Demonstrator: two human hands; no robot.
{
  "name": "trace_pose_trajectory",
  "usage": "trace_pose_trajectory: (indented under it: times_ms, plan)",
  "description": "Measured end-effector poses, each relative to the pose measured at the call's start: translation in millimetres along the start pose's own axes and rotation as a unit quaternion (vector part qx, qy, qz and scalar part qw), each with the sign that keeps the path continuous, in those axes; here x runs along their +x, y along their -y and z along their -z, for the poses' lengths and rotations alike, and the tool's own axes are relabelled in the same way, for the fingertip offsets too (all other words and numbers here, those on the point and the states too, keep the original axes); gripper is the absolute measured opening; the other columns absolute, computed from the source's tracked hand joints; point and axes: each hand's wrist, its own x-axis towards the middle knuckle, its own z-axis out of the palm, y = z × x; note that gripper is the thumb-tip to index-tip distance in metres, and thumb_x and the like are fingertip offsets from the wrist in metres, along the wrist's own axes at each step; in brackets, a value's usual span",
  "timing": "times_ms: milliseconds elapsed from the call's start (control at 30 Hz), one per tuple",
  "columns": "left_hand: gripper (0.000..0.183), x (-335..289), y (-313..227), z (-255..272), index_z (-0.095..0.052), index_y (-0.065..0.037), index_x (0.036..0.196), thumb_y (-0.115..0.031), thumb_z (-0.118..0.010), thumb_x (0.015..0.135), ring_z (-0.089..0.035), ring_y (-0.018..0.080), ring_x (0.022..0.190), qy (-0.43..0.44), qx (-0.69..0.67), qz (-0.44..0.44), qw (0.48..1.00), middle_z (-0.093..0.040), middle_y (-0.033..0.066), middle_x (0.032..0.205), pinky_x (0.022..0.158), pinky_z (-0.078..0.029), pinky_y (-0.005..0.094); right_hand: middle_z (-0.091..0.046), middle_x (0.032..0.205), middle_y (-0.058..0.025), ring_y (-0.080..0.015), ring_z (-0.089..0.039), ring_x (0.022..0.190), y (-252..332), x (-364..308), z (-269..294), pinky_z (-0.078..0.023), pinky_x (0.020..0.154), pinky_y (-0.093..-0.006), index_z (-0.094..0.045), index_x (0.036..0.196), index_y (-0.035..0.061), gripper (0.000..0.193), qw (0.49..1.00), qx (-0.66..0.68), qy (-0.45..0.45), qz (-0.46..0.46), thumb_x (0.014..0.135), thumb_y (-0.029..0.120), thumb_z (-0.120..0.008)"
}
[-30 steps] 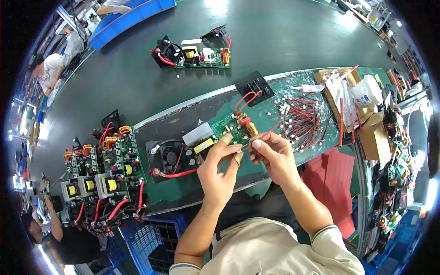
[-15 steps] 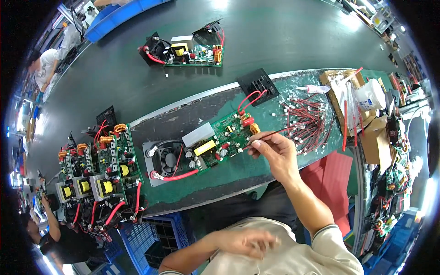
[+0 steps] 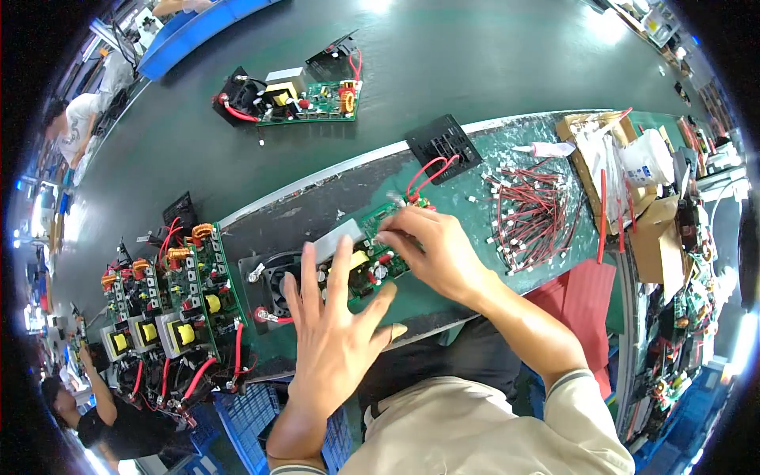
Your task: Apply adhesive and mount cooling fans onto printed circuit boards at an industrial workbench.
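A green circuit board point(image 3: 381, 214) lies across the bench, carrying a pale metal block and a yellow transformer. My left hand point(image 3: 336, 332) is spread over the board's near left side, its fingers apart. The board's right part is under my right hand point(image 3: 439, 253), whose thumb and forefinger are pinched together close to the components. Whatever the pinch holds is hidden. At the board's left end is a black fan point(image 3: 277, 286), partly behind my left fingers. Red wires run from the far end to a black slotted panel point(image 3: 445, 149).
Red-and-black wires with white plugs point(image 3: 532, 218) are heaped to the right, near a glue tube point(image 3: 546, 149) and a cardboard box point(image 3: 582, 158). Finished-looking boards point(image 3: 186, 297) stand upright at left. Another unit point(image 3: 309, 103) rests on the belt. A blue crate point(image 3: 245, 416) is below.
My left hand has risen from near my body onto the board. My right hand moved left over the components, and its thin wire is no longer visible. The far unit shifted left.
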Motion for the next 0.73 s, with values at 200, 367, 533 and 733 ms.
trace_pose_trajectory:
  times_ms: [200, 367, 533, 733]
  plan:
    - [0.067, 19.6, -2.9, 0.2, -0.060, -0.015, 0.129, -0.036, -0.084, 0.069, -0.018, 0.0498, 0.143, 0.038, 0.059, 0.051, 0.996, -0.020, 0.0180, 0.159, 0.105, -0.025, 0.0706, -0.064, 0.083, -0.0162, -0.0363, -0.065, 0.077, -10.2, 12.2, -8.8, -0.052, 0.066, -0.0435, -0.063, 0.091, -0.0008, 0.013, 0.996, -0.046, 0.022, 0.069, 0.084, 0.008, -0.070]
    - [0.068, 18.9, -4.3, -1.9, -0.059, -0.010, 0.129, -0.035, -0.084, 0.070, -0.019, 0.0487, 0.143, 0.047, 0.080, 0.069, 0.993, -0.020, 0.0176, 0.159, 0.105, -0.026, 0.0693, -0.065, 0.084, -0.0155, -0.0357, -0.065, 0.078, -11.4, 14.9, -12.1, -0.053, 0.067, -0.0430, -0.063, 0.090, -0.0002, 0.012, 0.995, -0.061, 0.036, 0.066, 0.084, 0.008, -0.069]
    - [0.070, 24.0, -6.2, -5.0, -0.060, -0.015, 0.130, -0.036, -0.084, 0.068, -0.019, 0.0492, 0.143, 0.051, 0.096, 0.074, 0.991, -0.022, 0.0181, 0.158, 0.106, -0.026, 0.0688, -0.065, 0.083, -0.0154, -0.0352, -0.065, 0.076, -14.0, 13.0, -14.1, -0.053, 0.066, -0.0427, -0.062, 0.089, 0.0002, 0.011, 0.994, -0.077, 0.041, 0.067, 0.085, 0.008, -0.069]
    - [0.068, 31.2, -5.4, -8.1, -0.061, -0.011, 0.128, -0.036, -0.084, 0.069, -0.019, 0.0473, 0.144, 0.050, 0.134, 0.048, 0.988, -0.024, 0.0171, 0.158, 0.107, -0.026, 0.0671, -0.064, 0.083, -0.0137, -0.0341, -0.067, 0.077, -11.5, 13.9, -12.9, -0.054, 0.067, -0.0435, -0.062, 0.094, 0.0054, 0.012, 0.986, -0.123, 0.092, 0.067, 0.092, 0.017, -0.061]
